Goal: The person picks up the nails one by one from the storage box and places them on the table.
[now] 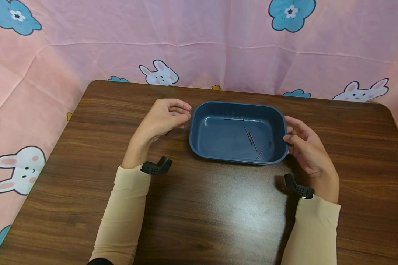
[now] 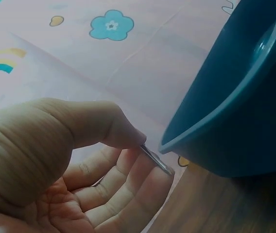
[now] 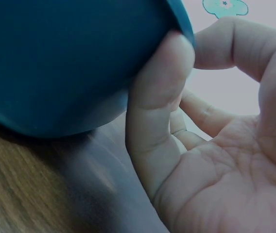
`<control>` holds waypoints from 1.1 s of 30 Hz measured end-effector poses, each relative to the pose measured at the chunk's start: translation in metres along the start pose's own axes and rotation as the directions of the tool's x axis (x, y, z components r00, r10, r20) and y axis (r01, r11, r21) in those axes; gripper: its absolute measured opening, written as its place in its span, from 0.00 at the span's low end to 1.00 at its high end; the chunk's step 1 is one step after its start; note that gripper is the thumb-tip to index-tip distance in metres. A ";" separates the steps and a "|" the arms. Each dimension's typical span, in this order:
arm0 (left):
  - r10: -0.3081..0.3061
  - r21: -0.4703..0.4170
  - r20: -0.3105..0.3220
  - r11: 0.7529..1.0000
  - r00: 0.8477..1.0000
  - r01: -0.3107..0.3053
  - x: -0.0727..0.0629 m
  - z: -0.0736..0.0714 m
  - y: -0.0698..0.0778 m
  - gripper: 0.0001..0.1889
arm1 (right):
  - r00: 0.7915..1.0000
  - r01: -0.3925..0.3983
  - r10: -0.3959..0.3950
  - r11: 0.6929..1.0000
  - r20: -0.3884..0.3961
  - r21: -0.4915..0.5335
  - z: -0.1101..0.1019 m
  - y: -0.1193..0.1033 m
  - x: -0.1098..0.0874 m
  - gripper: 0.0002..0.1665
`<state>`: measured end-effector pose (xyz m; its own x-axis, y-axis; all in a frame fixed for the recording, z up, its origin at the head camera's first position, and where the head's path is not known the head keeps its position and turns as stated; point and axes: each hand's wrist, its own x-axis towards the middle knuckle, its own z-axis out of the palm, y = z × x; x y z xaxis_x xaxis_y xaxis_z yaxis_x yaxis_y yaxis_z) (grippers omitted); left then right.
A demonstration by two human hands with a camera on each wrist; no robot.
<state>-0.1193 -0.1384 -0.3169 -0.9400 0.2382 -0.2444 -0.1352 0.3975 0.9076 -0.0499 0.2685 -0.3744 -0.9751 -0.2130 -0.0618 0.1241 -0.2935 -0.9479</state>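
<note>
A dark blue rectangular tub [image 1: 232, 143] stands on the table, several thin metal rods [image 1: 248, 134] lying loose on its floor. Just off the tub's left end, my left hand [image 1: 166, 117] pinches a thin metal rod [image 2: 156, 159] between thumb and fingertips. In the left wrist view that rod's tip comes close to the tub's rim [image 2: 235, 104]. My right hand [image 1: 303, 145] grips the tub by its right end. The right wrist view has fingertips [image 3: 174, 58] against the tub's outer wall [image 3: 65, 68].
The brown wooden table [image 1: 219, 213] extends around the tub. Behind it hangs a pink cloth [image 1: 202, 29] printed with rabbits and blue flowers. A black wrist camera [image 1: 157, 166] juts from the left wrist, another black camera [image 1: 298, 187] from the right.
</note>
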 end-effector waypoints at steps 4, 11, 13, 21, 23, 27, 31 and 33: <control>-0.002 0.007 -0.003 1.000 1.000 0.002 0.000 -0.001 -0.002 0.16 | 1.000 0.003 -0.003 1.000 -0.001 -0.004 0.000 0.000 0.000 0.27; -0.018 0.017 -0.018 1.000 1.000 0.018 0.000 -0.003 -0.005 0.16 | 1.000 0.003 -0.003 1.000 -0.001 0.005 0.000 0.002 0.001 0.27; -0.020 0.021 -0.017 1.000 1.000 0.020 0.000 -0.003 -0.005 0.16 | 1.000 0.001 -0.001 1.000 -0.004 0.004 0.000 0.003 0.001 0.27; -0.003 0.036 -0.025 0.999 1.000 0.003 0.000 -0.002 -0.005 0.16 | 1.000 -0.005 0.005 1.000 -0.006 -0.006 -0.002 0.002 -0.001 0.27; -0.007 0.046 -0.027 0.999 1.000 0.008 0.000 -0.002 -0.005 0.16 | 1.000 -0.004 0.004 1.000 -0.002 -0.006 -0.002 0.002 -0.001 0.27; -0.020 0.074 -0.038 0.997 0.999 0.022 0.000 -0.003 -0.006 0.16 | 1.000 -0.010 0.010 1.000 -0.002 -0.014 -0.002 0.001 -0.001 0.27; -0.021 0.097 -0.042 0.995 0.999 0.025 -0.001 -0.005 -0.006 0.16 | 1.000 -0.016 0.016 1.000 -0.008 -0.014 -0.001 0.001 -0.001 0.27; -0.017 0.105 -0.042 0.994 0.999 0.021 -0.001 -0.006 -0.006 0.16 | 1.000 -0.015 0.015 1.000 -0.010 -0.009 0.000 0.000 0.000 0.27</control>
<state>-0.1199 -0.1461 -0.3200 -0.9499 0.1939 -0.2449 -0.1215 0.4929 0.8616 -0.0496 0.2688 -0.3750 -0.9749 -0.2084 -0.0788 0.1369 -0.2816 -0.9497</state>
